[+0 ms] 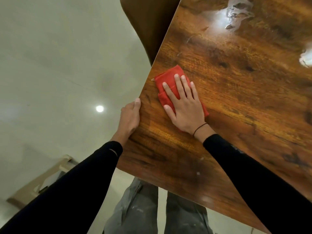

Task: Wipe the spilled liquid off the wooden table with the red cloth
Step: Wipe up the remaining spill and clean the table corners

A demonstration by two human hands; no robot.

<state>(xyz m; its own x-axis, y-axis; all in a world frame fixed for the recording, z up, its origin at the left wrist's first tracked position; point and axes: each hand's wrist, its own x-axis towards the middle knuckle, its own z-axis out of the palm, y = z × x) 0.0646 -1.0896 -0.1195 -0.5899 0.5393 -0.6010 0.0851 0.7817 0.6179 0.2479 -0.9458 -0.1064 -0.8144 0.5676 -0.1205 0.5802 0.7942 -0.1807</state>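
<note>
A glossy wooden desk [236, 98] with a warm brown, knotted grain is seen from above, its straight left edge running diagonally through the view and its right and far parts cut off by the frame. A red cloth [166, 81], soft and folded into a rough oblong with layered edges showing, is laid flat on the desk close to that left edge. The right hand [183, 105] is pressed down on the cloth with straight, spread fingers, so that much of the fabric is hidden beneath the palm; a thin black band is worn at the wrist above a black sleeve. The left hand [130, 118] is set against the desk's left edge just beside the cloth, the thumb lying on top of the wood and the fingers hidden below the edge, so the grip underneath cannot be made out. Spilled liquid [236, 12] is seen as a pale, irregular, shiny patch far from the cloth near the desk's far side, partly washed out by glare; a second wet patch [306, 59] is cut off at the right. A brown rounded chair back [148, 22] is visible beyond the desk's left edge, over a pale glossy floor [50, 65], and grey trousers [140, 208] appear below the desk's near corner.
</note>
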